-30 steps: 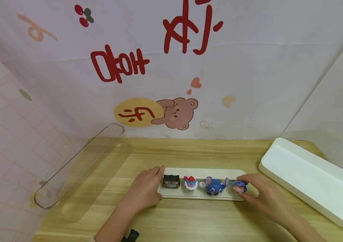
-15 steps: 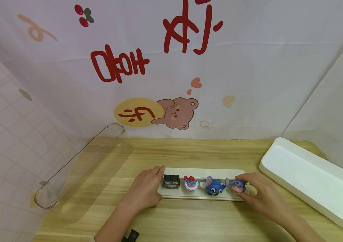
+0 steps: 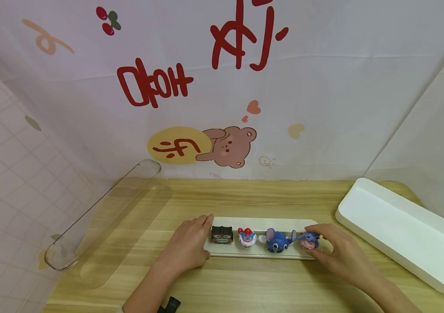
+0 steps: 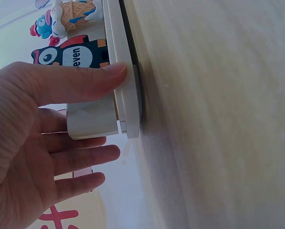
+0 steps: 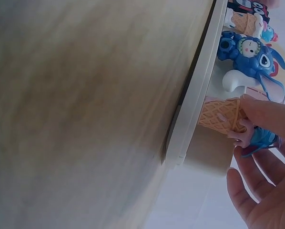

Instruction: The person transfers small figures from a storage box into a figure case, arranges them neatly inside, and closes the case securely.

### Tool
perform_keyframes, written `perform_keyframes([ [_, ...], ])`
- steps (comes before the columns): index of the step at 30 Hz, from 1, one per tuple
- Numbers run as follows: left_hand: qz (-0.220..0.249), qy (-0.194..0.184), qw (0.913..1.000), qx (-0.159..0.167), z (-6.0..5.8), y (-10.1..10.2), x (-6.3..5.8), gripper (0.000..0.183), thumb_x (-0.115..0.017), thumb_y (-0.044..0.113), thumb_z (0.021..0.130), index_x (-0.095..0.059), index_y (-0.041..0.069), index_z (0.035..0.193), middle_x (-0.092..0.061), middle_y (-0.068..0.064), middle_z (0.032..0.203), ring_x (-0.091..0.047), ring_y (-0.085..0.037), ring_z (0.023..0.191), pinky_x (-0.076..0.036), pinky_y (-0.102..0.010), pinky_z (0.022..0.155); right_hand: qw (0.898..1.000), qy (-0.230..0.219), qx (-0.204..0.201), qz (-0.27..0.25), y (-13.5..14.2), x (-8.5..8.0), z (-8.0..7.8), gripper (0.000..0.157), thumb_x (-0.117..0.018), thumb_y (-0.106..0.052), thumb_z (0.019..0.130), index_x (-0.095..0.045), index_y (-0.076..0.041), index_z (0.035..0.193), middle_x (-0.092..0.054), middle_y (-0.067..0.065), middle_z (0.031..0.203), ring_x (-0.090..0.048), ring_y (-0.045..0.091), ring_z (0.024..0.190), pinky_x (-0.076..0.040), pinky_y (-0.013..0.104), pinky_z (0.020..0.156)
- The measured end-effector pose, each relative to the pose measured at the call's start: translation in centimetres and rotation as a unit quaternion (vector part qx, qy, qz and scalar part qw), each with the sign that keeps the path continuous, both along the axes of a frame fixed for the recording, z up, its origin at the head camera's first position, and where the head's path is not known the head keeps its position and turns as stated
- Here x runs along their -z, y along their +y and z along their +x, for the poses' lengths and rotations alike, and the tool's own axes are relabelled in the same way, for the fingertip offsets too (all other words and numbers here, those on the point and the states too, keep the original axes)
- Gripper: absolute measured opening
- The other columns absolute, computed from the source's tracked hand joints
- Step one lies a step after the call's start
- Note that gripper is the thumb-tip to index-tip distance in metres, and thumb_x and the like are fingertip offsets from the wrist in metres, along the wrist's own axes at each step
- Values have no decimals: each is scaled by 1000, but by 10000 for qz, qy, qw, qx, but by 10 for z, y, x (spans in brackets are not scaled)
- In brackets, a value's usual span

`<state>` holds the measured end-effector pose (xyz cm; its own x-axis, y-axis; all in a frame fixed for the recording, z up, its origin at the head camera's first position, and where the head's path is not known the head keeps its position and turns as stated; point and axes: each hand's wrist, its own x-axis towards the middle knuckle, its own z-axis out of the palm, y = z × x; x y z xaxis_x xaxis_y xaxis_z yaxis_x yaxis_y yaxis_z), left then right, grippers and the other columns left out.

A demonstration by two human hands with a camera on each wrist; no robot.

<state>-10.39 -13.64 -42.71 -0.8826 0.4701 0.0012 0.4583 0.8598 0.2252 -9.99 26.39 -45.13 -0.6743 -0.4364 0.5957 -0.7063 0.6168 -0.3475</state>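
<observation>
A long white display base (image 3: 261,254) lies on the table with a row of small figurines along it. My left hand (image 3: 190,241) holds its left end, thumb on the front edge (image 4: 85,83) and the other fingers behind. At the right end, my right hand (image 3: 341,254) pinches an ice cream cone figurine (image 5: 221,115) with a blue character on top between thumb and fingers. The cone's foot is at the base. Beside it sits a blue big-eared figurine (image 3: 278,241), then another cone figurine (image 3: 247,238) with a red top, and a dark owl-like figurine (image 3: 222,235) nearest my left hand.
A clear plastic cover (image 3: 108,217) stands at the left of the wooden table (image 3: 253,287). To the right is a white shallow tray (image 3: 405,234). A small black object (image 3: 171,304) shows by my left forearm. Printed white cloth (image 3: 323,108) hangs behind.
The cone figurine in my right fingers has shifted and turned slightly. My left hand and the display base have not visibly moved.
</observation>
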Motion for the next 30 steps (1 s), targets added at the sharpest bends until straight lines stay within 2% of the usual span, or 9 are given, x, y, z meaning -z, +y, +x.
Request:
perform_keyframes([
  [17, -4, -28, 10000, -15, 0, 0, 0, 91, -93, 16, 75, -48, -6, 151, -60, -21, 140, -62, -36, 125, -50, -51, 107, 9999, -34, -128, -72, -1, -2, 0, 58, -55, -60, 101, -74, -7, 116, -74, -1, 111, -66, 6, 106, -40, 5, 101],
  [23, 8, -51, 10000, -19, 0, 0, -1, 91, -93, 16, 76, -48, -6, 152, -59, -21, 140, -61, -36, 126, -50, -51, 107, 9994, -224, -266, -86, 2, -6, 0, 59, -58, -59, 100, -72, -5, 121, -72, 3, 116, -64, 7, 105, -46, 9, 94],
  [25, 13, -55, 10000, -21, 0, 0, -2, 92, -93, 16, 75, -48, -6, 152, -60, -21, 140, -61, -37, 126, -50, -51, 107, 9992, -255, -306, -100, 5, -10, 0, 59, -63, -57, 99, -70, -4, 124, -72, 5, 117, -64, 9, 103, -48, 11, 89],
  [26, 15, -53, 10000, -21, 0, 0, -2, 92, -94, 16, 75, -48, -6, 152, -60, -21, 140, -61, -36, 126, -50, -51, 107, 9990, -289, -312, -107, 7, -12, 0, 58, -72, -53, 96, -69, -4, 126, -71, 6, 118, -64, 10, 102, -49, 13, 87],
  [28, 0, -33, 10000, -16, 0, 1, -1, 92, -94, 16, 75, -48, -6, 151, -60, -21, 140, -61, -36, 126, -50, -51, 107, 9992, -318, -229, -96, 11, -17, 1, 60, -90, -38, 85, -68, -4, 129, -71, 5, 117, -63, 10, 102, -49, 14, 84],
  [30, -17, -25, 10000, -19, 0, 1, -1, 92, -94, 16, 75, -48, -6, 151, -60, -21, 140, -61, -36, 126, -50, -51, 107, 9991, -394, -91, -111, 14, -21, 2, 71, -98, -17, 70, -66, -4, 133, -70, 2, 118, -63, 9, 104, -48, 14, 83],
])
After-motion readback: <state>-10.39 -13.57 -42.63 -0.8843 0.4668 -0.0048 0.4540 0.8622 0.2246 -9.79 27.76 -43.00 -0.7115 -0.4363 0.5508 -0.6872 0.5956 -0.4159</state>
